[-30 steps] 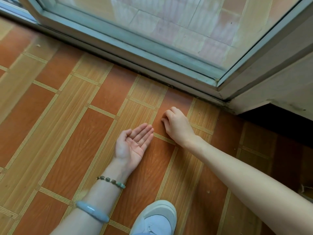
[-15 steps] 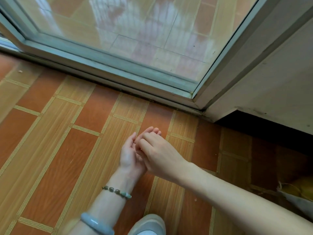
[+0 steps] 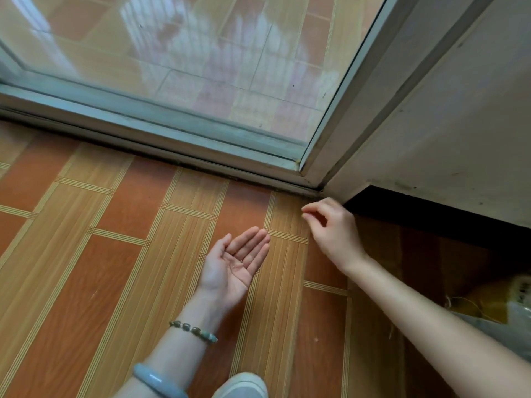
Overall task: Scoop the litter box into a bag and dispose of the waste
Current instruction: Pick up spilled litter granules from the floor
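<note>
Right hand (image 3: 333, 234) beside door-frame corner (image 3: 309, 175)

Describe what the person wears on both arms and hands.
Both arms are bare, without sleeves or gloves. The left forearm carries a thin bracelet of oval green beads near the wrist and a smooth, pale blue-green bangle further up. The right arm wears nothing.

Floor (image 3: 115, 268): rectangular panels of orange-brown and tan wood grain, divided by pale bands of fine parallel stripes. Glass pane (image 3: 201, 53): the same panel pattern in paler, washed-out tones, streaked with white. Door frame (image 3: 172, 130): dull grey-green. Wall (image 3: 459, 124): off-white, flecked with dark specks; the gap (image 3: 431, 214) beneath it black. Bead bracelet (image 3: 193, 330): mottled green and brown. Bangle (image 3: 158, 382): plain pale blue-green. Shoe (image 3: 244, 387): white.
</note>
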